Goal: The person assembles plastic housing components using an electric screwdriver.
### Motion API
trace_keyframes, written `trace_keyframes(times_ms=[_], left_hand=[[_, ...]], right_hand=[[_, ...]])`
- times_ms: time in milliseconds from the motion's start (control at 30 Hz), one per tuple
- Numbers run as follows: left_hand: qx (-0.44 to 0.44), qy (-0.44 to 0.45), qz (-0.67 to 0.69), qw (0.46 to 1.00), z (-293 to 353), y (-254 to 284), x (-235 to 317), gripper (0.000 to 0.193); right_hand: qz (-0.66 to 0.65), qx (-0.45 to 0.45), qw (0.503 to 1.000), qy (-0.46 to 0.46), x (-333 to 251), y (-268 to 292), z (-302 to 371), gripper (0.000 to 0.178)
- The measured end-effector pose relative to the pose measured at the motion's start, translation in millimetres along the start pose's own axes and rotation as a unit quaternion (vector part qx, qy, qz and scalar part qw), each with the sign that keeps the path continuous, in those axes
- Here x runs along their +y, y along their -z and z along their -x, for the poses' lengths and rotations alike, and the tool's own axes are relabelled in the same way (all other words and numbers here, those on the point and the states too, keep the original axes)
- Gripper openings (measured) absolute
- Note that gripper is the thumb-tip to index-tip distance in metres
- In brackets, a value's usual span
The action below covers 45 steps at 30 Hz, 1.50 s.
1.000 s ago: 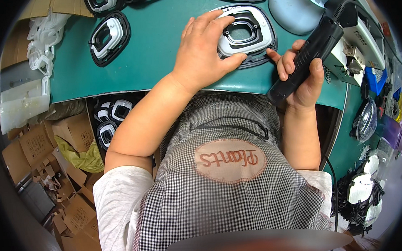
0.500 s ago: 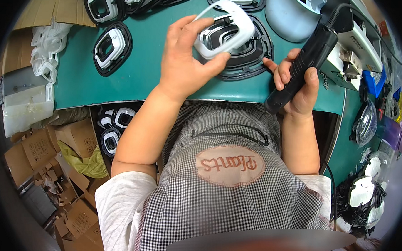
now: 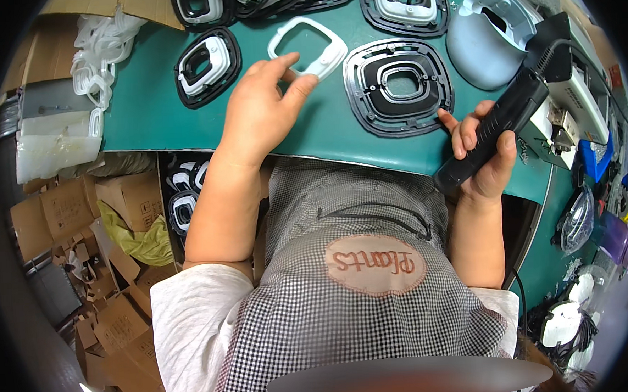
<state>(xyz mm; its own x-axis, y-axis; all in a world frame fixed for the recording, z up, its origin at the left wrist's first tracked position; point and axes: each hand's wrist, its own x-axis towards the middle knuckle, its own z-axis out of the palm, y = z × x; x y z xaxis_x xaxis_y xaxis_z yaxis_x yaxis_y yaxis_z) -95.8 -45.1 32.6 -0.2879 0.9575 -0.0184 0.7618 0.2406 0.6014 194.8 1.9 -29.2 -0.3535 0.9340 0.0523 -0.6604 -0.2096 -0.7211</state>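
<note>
My left hand [image 3: 263, 106] has its thumb and fingers at the near left edge of a white rounded-square plastic frame [image 3: 332, 56], gripping it above the green table. Through the frame's opening the tabletop shows. Wrapped in my right hand [image 3: 486, 158] is a black corded electric screwdriver [image 3: 491, 126], tilted with its cord end away from me. Between the hands lies a black ringed plastic base [image 3: 363, 112] with a central opening. One fingertip of my right hand is close to its right edge.
Finished-looking black-and-white assemblies [image 3: 215, 66] lie left and along the far side. A blue-grey rounded housing [image 3: 480, 52] and a white-and-black machine [image 3: 579, 104] stand at the right. Translucent plastic parts [image 3: 97, 62] hang over the left edge; cardboard boxes [image 3: 126, 199] fill the floor below.
My left hand has carried the white frame leftward off the black base, which is now uncovered. The right hand still holds the screwdriver in much the same place. The whole view has shifted slightly.
</note>
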Motion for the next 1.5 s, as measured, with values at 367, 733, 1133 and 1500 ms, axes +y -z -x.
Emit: trace_keyframes(times_ms=[367, 733, 1133, 1500], left_hand=[[0.036, -0.263, -0.198, 0.944, -21, 34, -33, 0.013], [-0.038, -0.274, -0.052, 0.959, 3, -38, 69, 0.016], [-0.002, -0.272, -0.018, 0.962, -7, -72, 55, 0.069], [-0.035, -0.209, -0.017, 0.977, -2, -78, 48, 0.081]], right_hand=[[0.01, 0.01, 1.0, -0.003, -2, -4, 0, 0.054], [0.026, -0.001, 1.0, 0.01, -3, -3, 1, 0.052], [0.001, -0.001, 1.0, 0.018, -2, 0, 1, 0.054], [0.058, -0.026, 0.992, 0.11, -22, -6, 16, 0.064]])
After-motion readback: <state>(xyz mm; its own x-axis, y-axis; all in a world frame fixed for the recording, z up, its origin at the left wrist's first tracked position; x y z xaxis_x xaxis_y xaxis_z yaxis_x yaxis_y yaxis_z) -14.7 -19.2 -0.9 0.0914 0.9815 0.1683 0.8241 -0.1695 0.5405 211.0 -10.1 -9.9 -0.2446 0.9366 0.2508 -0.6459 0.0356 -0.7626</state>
